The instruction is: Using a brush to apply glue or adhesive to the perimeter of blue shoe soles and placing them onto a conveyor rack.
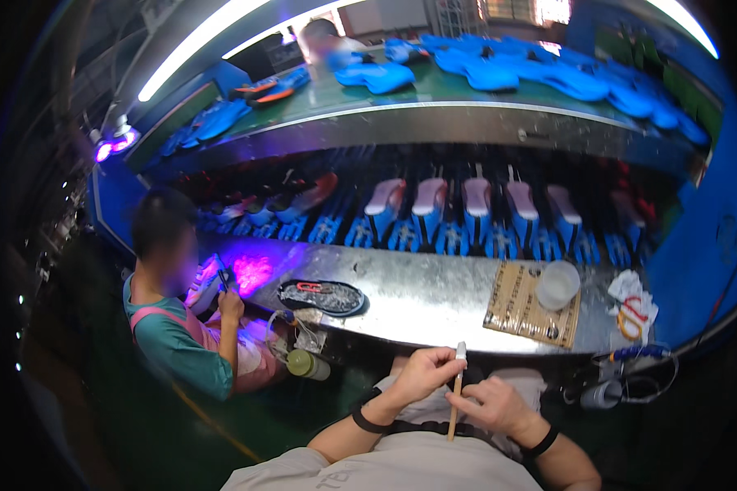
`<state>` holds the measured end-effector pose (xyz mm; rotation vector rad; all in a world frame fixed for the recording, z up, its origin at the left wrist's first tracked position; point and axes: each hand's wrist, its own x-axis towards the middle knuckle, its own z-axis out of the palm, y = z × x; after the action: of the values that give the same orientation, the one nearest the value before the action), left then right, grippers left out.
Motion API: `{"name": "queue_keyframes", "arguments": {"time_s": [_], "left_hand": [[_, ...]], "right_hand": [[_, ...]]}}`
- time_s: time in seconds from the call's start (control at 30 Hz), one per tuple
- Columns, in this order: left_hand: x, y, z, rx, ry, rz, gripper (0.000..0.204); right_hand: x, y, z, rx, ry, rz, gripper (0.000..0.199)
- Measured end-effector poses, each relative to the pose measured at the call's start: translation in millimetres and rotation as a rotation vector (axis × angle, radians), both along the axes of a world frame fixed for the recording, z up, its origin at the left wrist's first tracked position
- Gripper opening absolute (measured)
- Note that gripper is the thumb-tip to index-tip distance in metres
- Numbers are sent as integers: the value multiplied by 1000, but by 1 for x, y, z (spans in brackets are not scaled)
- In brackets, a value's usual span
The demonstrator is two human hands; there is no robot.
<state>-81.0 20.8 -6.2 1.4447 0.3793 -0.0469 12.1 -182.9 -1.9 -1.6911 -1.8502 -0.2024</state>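
Note:
In front of my lap, a slim brush [455, 409] with a light wooden handle and a pale grey-white tip stands nearly upright in the view. My left hand [422, 380] pinches it just below the tip between thumb and fingers. Lower down, my right hand [498, 406] has its fingertips against the wooden handle, the other fingers curled. Both hands are close to my body, in front of the metal bench's [401, 307] near edge. A dark shoe sole [323, 298] with a red-orange piece on it lies on the bench to the left.
A white tub [558, 285] stands on brown cardboard [520, 315]. Orange-handled scissors [629, 319] lie by white paper at right. Shoes on blue holders [427, 209] line the rack behind; blue shoe-shaped pieces [483, 69] cover the shelf above. At left, a co-worker [172, 319] handles a shoe under purple light.

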Motion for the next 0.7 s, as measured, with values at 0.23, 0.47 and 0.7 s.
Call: {"name": "queue_keyframes", "arguments": {"time_s": [0.23, 0.47, 0.7], "left_hand": [[38, 27, 52, 296, 18, -17, 21], [98, 141, 199, 1093, -658, 334, 12], [193, 342, 280, 1894, -103, 657, 45]], "right_hand": [[20, 27, 3, 152, 11, -232, 21], [53, 33, -22, 272, 206, -350, 23], [69, 46, -52, 277, 541, -344, 30]]}}
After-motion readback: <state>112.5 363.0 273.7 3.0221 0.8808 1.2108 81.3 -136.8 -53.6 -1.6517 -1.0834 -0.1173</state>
